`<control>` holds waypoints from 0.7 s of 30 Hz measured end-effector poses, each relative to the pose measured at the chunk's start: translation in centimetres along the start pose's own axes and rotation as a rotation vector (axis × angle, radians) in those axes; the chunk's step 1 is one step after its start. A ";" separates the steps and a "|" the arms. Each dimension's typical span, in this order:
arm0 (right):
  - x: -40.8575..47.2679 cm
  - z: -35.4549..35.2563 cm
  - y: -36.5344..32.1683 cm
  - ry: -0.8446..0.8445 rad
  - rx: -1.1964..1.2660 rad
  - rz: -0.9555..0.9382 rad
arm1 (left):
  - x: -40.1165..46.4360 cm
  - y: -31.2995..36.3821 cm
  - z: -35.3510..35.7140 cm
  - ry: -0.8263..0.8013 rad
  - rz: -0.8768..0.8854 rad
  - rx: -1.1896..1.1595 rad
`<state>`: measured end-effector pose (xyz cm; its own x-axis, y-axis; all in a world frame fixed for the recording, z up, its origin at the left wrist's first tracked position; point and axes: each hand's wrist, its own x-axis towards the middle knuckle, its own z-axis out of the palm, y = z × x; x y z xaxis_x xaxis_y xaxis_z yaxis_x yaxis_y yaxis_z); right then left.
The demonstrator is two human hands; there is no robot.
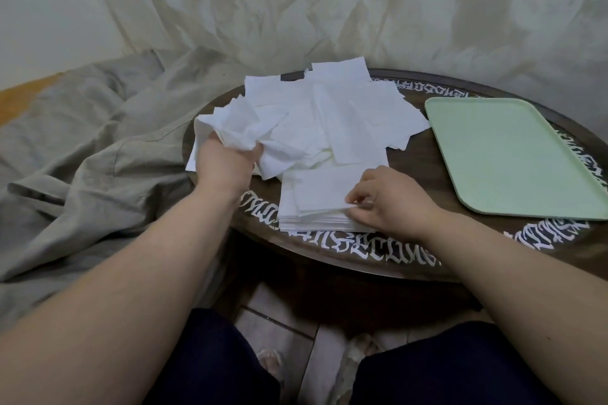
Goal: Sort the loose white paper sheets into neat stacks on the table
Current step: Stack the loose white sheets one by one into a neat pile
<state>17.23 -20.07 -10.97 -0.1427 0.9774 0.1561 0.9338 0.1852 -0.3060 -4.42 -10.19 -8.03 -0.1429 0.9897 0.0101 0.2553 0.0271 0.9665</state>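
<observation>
A loose heap of white paper sheets (332,115) covers the middle and far part of the round dark table (427,154). At the table's near edge lies a squared stack of white sheets (316,204). My left hand (227,164) grips a crumpled bunch of sheets (237,125) at the heap's left side, lifted a little. My right hand (391,204) rests at the stack's right edge, its fingertips pinching the top sheets' corner.
A pale green tray (506,154) lies on the table's right part, close to the heap. White lettering (371,250) rings the table's rim. Grey-beige cloth (82,158) lies bunched to the left and hangs behind. My knees and tiled floor are below.
</observation>
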 end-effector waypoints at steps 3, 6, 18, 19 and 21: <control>-0.3 0.0 0.0 0.001 0.022 0.021 | -0.4 -1.1 -0.6 0.046 0.061 0.080; -0.3 0.2 -0.1 -0.004 0.070 0.041 | -0.8 -1.6 -1.0 0.061 0.088 0.102; -0.3 0.0 -0.5 0.012 0.183 0.044 | -0.1 -2.1 -0.9 -0.007 0.159 0.169; -0.3 0.0 -0.6 0.042 0.183 0.046 | 0.0 -2.2 -0.9 -0.012 0.149 0.155; -0.1 0.2 -0.7 0.124 0.160 0.037 | 0.1 -2.4 -0.8 -0.019 0.136 0.148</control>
<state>16.53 -20.31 -10.97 -0.0587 0.9656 0.2533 0.8722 0.1730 -0.4576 -5.86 -10.23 -10.12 -0.0793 0.9881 0.1319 0.4088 -0.0884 0.9083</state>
